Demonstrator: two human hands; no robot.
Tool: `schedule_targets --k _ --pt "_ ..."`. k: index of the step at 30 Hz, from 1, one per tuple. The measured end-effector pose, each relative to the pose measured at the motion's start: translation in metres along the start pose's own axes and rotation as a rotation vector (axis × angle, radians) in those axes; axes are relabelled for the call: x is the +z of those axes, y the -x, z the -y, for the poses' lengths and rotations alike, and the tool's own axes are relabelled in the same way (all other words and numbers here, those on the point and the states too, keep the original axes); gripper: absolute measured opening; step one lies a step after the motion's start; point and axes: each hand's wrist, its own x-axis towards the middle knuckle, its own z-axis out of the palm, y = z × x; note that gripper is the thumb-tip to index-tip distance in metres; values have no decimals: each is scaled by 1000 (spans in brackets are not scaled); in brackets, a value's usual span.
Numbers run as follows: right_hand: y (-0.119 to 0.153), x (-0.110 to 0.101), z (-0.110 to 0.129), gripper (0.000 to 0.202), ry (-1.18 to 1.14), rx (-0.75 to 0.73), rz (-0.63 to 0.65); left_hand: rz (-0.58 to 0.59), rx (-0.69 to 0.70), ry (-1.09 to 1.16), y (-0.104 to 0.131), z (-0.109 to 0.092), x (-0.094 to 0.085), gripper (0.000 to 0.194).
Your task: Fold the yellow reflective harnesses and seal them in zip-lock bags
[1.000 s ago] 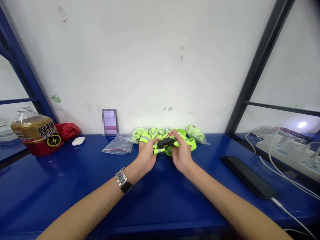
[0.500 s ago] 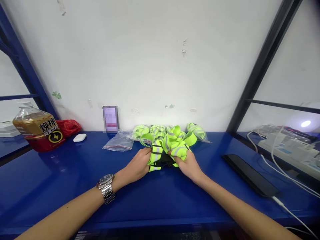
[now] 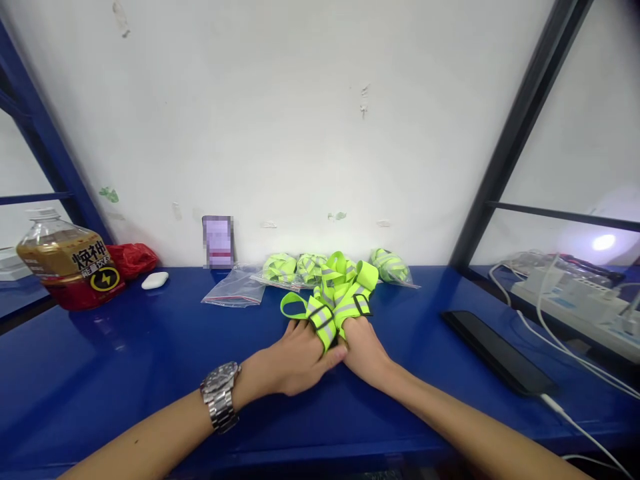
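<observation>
Left hand [image 3: 295, 363], right hand [image 3: 363, 350] together at strap [image 3: 341, 293]'s near end — can't tell grip. Strap runs forward, both equally near.

We see a large, white-capped clear plastic bottle [image 3: 63, 260]; just right of it, a crumpled red plastic bag [image 3: 133, 260] and small white rounded case [image 3: 155, 281]; far right of it, a black rectangular phone [image 3: 497, 352].

Here's the strap [image 3: 345, 308], bright yellow-green, grey stripes running along it, two black buckles showing, all loose loops and curls, bunched untidily around the middle of the blue table [image 3: 165, 360].
</observation>
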Motion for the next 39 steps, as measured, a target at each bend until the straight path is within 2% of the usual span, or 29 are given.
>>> schedule_targets --k 3,5,7,8,9,11,15,18,20,24,26,29,31,35,37,39 --pt "-4 -8 -5 17 -342 -39 -11 36 1 -113 3 -6 7 59" --pt "-5 -14 -9 16 -607 -65 37 29 14 -137 2 -8 6 59" --pt "-3 -19 -10 14 -760 4 82 23 14 -149 0 -8 5 59" --pt "-2 -20 -9 13 -762 50 90 31 3 -155 0 -8 4 59" --pt "0 -20 -7 15 -713 75 92 42 -11 -157 -1 -8 4 60" --pt "2 -19 0 26 -518 32 100 64 -26 -136 -3 -6 5 59" --pt "-2 -17 15 48 -86 -211 147 53 72 -15 -7 0 11 41" --pt "-8 -21 20 55 101 -369 139 104 126 59 -11 4 10 33" --pt "-9 -23 21 58 165 -404 147 162 142 100 -13 7 6 31" --pt "-7 -23 21 62 300 -381 177 224 201 242 -13 18 -6 22" --pt "-6 -21 22 60 354 -390 172 238 175 267 -12 25 -12 17" --pt "-6 -17 22 53 393 -411 155 228 45 167 -11 30 -17 13" --pt "-6 -16 21 50 413 -418 147 238 -30 62 -11 28 -19 18" --pt "-8 -14 17 50 424 -417 142 237 -55 -53 -7 23 -18 25" --pt "-8 -14 17 51 416 -417 145 189 -72 -123 -2 23 -17 27" --pt "-8 -13 17 52 416 -420 154 109 -126 -220 4 26 -17 40"
